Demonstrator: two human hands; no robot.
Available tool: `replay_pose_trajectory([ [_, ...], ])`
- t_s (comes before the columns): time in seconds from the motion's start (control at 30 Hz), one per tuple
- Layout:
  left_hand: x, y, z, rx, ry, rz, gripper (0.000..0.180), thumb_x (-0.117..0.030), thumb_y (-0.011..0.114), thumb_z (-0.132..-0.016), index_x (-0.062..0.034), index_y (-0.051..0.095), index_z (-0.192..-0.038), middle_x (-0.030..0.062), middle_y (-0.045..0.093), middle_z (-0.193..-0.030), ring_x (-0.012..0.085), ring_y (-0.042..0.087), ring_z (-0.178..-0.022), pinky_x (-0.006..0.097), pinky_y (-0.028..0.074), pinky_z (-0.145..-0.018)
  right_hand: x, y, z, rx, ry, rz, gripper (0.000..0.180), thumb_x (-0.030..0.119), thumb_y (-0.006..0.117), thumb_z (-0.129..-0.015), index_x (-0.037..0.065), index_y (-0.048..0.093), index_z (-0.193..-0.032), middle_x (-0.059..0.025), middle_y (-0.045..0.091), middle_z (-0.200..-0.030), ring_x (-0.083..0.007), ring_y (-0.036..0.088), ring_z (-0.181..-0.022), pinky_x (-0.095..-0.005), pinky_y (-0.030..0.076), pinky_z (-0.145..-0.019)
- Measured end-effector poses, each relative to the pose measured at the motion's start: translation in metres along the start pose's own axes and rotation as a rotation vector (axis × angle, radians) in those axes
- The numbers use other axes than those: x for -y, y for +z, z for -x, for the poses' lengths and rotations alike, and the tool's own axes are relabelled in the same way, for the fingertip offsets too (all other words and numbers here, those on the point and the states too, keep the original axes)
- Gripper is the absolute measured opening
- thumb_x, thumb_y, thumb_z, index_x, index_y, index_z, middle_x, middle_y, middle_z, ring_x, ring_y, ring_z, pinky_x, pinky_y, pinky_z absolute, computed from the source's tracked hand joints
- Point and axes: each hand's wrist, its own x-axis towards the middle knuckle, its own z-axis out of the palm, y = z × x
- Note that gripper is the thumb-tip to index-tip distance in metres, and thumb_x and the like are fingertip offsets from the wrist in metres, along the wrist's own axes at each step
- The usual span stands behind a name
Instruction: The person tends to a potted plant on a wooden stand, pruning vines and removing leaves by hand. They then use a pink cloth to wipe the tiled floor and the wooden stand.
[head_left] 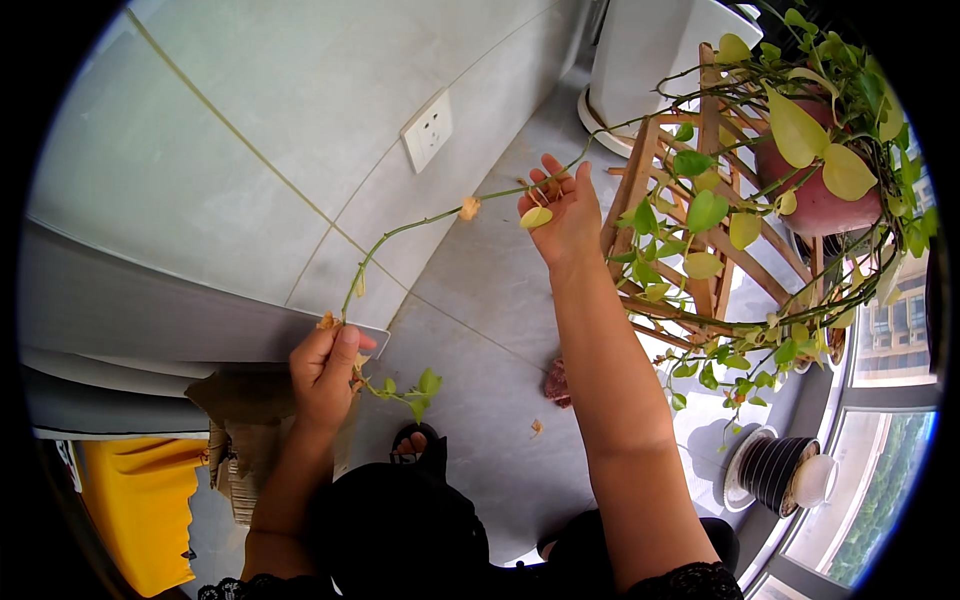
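Found a wooden stand (632, 185) at right, partly hidden behind foliage. Traced a green vine (400, 230) from there, with its long axis bowing leftward and down in front of the tiled wall (250, 90), ending in a leafy tip pointing rightward. Could not make out its root end amid the leaves. Observed the right hand (565, 215) palm up under the vine, with fingers apart and slightly curled. Found the left hand (325, 368) clamped on the vine, thumb against fingers, covering a short stretch. Noted a yellow leaf (536, 217) before the right palm.

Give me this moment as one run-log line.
left hand: pinches vine near leafy tip | right hand: open, vine across it | right side: pot, wooden rack
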Motion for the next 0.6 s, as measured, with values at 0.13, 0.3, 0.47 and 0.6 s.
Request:
replay_pose_trajectory([
  [0.13,-0.002,-0.002,-0.001,0.009,-0.046,-0.024,0.031,-0.024,0.054,-0.095,-0.0002,0.064,-0.079,-0.0042,0.048,-0.057,0.0007,0.039,-0.049,0.017,0.032,-0.046,-0.006,0.007,0.022,0.146,0.074,0.270,0.043,0.044,0.050,-0.094,0.003,0.058,-0.106,-0.0054,0.058,-0.088,-0.0139,0.054,-0.068,-0.0299,0.049,-0.064],
  [0.3,0.002,0.008,-0.005,0.047,-0.109,0.083,0.027,-0.021,0.055,-0.095,0.0002,0.064,-0.081,-0.0058,0.044,-0.056,0.0008,0.036,-0.048,0.019,0.029,-0.043,-0.017,-0.005,0.032,0.179,0.110,0.432,0.043,0.044,0.054,-0.093,0.002,0.061,-0.100,-0.0025,0.058,-0.080,-0.0093,0.054,-0.062,-0.0245,0.049,-0.056],
  [0.47,0.004,0.015,-0.009,0.053,-0.149,0.147,0.025,-0.019,0.055,-0.095,0.0002,0.064,-0.082,-0.0061,0.041,-0.056,0.0007,0.034,-0.047,0.019,0.027,-0.042,-0.021,-0.024,0.030,0.101,0.017,0.786,0.048,0.047,0.053,-0.092,0.000,0.063,-0.094,-0.0009,0.055,-0.073,-0.0090,0.052,-0.060,-0.0222,0.046,-0.054],
  [0.6,0.008,0.016,-0.010,0.060,-0.145,0.085,0.025,-0.020,0.056,-0.095,0.0003,0.064,-0.082,-0.0052,0.043,-0.057,0.0009,0.037,-0.048,0.019,0.029,-0.042,-0.022,-0.022,0.036,0.114,0.060,0.613,0.053,0.052,0.055,-0.089,0.000,0.064,-0.090,-0.0006,0.054,-0.072,-0.0082,0.050,-0.060,-0.0234,0.047,-0.053],
])
